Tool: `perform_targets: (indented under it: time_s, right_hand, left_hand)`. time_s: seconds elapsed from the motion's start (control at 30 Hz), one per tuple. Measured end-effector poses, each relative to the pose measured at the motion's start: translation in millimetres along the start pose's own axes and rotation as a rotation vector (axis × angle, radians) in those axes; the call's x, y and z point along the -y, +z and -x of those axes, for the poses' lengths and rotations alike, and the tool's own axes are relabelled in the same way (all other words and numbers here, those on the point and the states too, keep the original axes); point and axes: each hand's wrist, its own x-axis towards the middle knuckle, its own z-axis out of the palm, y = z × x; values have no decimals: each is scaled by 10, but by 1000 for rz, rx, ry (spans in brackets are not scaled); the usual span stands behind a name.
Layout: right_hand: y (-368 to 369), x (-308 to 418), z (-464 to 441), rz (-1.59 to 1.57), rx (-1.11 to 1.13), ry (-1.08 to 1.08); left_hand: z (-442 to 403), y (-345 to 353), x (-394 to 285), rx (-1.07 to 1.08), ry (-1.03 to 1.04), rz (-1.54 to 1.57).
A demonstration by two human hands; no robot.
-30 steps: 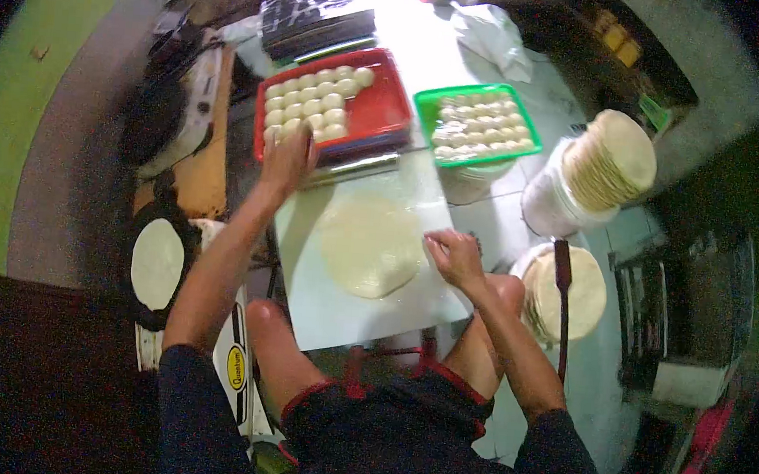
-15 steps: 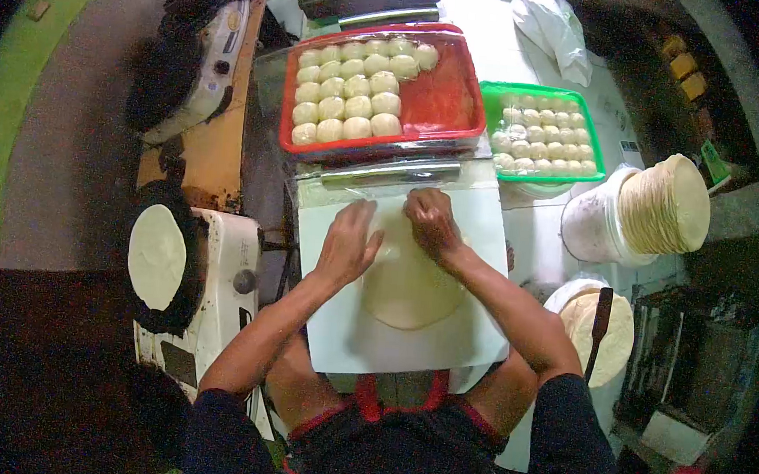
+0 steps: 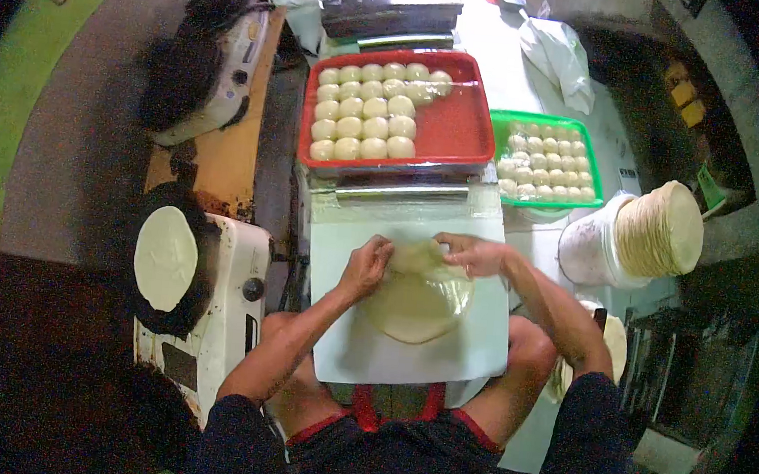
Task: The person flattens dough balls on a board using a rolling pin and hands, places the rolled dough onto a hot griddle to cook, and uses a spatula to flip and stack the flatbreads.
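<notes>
A thin, shiny sheet of dough lies on the white board in front of me. Its far edge is raised and pulled back over the rest. My left hand pinches that edge at the left, fingers curled. At the right end of the same edge, my right hand grips the dough between thumb and fingers. Beyond the board stands a red tray with rows of round dough balls, and plastic film shines over it.
To the left, a flatbread lies on a dark pan over a white stove. A green tray of smaller dough balls stands at the right. A stack of flat rounds leans from a white bucket nearby.
Both hands have come back toward my body and drawn the far edge of the dough with them. The view has shifted slightly.
</notes>
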Motion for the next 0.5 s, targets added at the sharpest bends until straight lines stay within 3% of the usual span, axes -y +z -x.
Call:
perform_targets:
  time_s: [0.1, 0.2, 0.23, 0.27, 0.33, 0.43, 0.5]
  right_hand:
    - [290, -144, 99, -23, 0, -42]
    - [677, 88, 253, 136, 103, 64]
    - [805, 93, 278, 101, 138, 52]
    - [940, 128, 271, 69, 177, 41]
    - [1266, 400, 251, 167, 254, 114]
    - [2007, 1001, 150, 190, 376, 225]
    - [2537, 1270, -110, 346, 464, 218]
  left_hand:
    - [118, 70, 296, 72, -39, 77]
    - [465, 111, 468, 307, -365, 270]
    - [730, 93, 308, 293, -373, 541]
    - [992, -101, -16, 376, -408, 508]
    - [1307, -138, 253, 568, -587, 720]
    - [2090, -414, 181, 503, -474, 864]
    - [2817, -815, -126, 328, -277, 676]
